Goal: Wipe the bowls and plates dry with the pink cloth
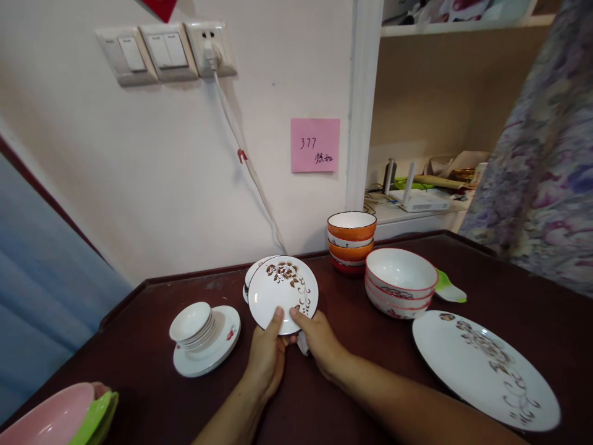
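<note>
My left hand point(266, 355) and my right hand point(319, 343) both grip the lower edge of a small white plate with a brown flower pattern point(283, 292). The plate is tilted up toward me above the dark brown table point(139, 346). Another white plate point(254, 272) shows just behind it at its left edge. My thumbs rest on the plate's face.
Small white bowls stacked on saucers point(204, 334) sit to the left. Orange bowls point(351, 238) and red-rimmed white bowls point(401, 281) are stacked to the right, by a green spoon point(449, 289). A large oval platter point(484, 368) lies front right. Pink and green dishes point(69, 420) sit bottom left.
</note>
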Demonstrator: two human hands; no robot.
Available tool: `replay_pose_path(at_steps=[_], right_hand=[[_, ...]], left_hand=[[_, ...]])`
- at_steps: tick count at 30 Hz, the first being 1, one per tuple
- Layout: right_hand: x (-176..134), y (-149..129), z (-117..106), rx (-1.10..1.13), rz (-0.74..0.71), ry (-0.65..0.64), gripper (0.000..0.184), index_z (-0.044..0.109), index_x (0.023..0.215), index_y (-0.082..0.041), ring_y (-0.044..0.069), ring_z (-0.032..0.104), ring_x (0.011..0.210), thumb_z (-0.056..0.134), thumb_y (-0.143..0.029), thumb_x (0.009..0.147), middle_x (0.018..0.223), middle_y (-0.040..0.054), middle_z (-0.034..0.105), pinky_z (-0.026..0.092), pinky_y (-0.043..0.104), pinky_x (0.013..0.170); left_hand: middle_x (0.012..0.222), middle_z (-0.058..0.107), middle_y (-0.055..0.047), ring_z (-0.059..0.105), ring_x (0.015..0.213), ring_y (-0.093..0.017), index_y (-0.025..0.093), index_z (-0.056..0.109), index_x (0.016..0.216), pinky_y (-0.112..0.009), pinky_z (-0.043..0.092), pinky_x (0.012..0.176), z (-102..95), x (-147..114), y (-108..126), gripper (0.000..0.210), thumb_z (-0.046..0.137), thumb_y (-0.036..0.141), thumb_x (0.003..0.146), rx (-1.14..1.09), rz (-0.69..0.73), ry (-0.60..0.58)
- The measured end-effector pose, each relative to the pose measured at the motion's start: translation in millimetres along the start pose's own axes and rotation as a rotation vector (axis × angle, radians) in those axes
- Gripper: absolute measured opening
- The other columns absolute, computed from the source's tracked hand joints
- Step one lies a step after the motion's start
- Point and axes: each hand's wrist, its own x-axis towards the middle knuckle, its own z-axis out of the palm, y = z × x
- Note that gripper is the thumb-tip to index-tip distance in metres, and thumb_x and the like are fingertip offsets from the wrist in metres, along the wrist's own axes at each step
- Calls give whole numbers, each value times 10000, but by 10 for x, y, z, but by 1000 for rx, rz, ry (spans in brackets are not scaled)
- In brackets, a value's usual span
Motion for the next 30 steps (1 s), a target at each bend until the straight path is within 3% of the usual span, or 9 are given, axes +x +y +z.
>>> replay_pose_path(at_steps=[17, 21, 24, 26, 30], right_hand=[[-31, -87, 53, 73, 10, -7, 438, 642, 833, -122, 103, 468, 448, 708, -532, 694, 594, 20, 625, 390, 223, 449], [29, -204, 8, 101, -6, 72, 490, 656, 955, -105, 138, 552, 520, 711, -513, 689, 652, 44, 675, 436, 234, 491], [145, -372, -117, 99, -8, 115, 485, 665, 979, -102, 172, 625, 630, 727, -478, 679, 741, 74, 717, 469, 239, 542], [226, -496, -223, 79, 15, 119, 429, 674, 942, -95, 166, 627, 597, 728, -435, 685, 720, 78, 720, 457, 229, 505], [312, -661, -384, 27, 77, 90, 310, 677, 870, -80, 120, 566, 465, 712, -333, 696, 612, 54, 691, 373, 186, 402]], left_hand=[[1021, 732, -110, 652, 755, -169, 146, 653, 1138, -216, 472, 493, 40, -6, 6, 480, 750, 377, 729, 7, 18, 1], [1057, 710, -97, 649, 832, -182, 168, 646, 1130, -227, 488, 543, 41, -11, 10, 445, 738, 368, 743, 17, 22, -15], [1074, 682, -34, 631, 865, -153, 225, 638, 1066, -240, 514, 619, 31, 2, 26, 355, 726, 365, 752, -1, 68, 8], [1018, 671, 8, 624, 831, -120, 240, 630, 1011, -228, 513, 644, 26, 12, 35, 309, 728, 365, 747, -12, 93, 21], [707, 625, 33, 583, 581, -94, 177, 618, 872, -208, 463, 499, 22, 13, 33, 272, 765, 332, 703, 36, 32, -26]])
